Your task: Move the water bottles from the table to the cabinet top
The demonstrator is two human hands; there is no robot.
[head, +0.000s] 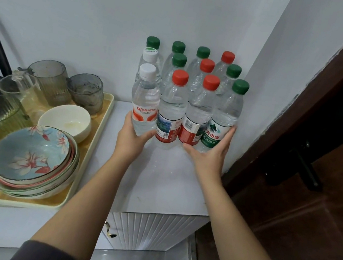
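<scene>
Several clear water bottles with green, red and white caps stand packed together on the white cabinet top [162, 188] against the wall corner. In the front row stand a white-capped Wahaha bottle [145, 104], two red-capped bottles [172, 111] and a green-capped bottle [222, 120]. My left hand [132, 139] cups the lower part of the Wahaha bottle from the left. My right hand [209, 155] presses flat against the base of the green-capped bottle from the right. Both hands squeeze the front row between them.
A cream tray [95, 139] on the left of the cabinet top holds glass cups [48, 80], a white bowl [65, 121] and stacked floral plates [32, 158]. A dark wooden door [321, 156] stands to the right. The cabinet's ribbed front [155, 230] drops below.
</scene>
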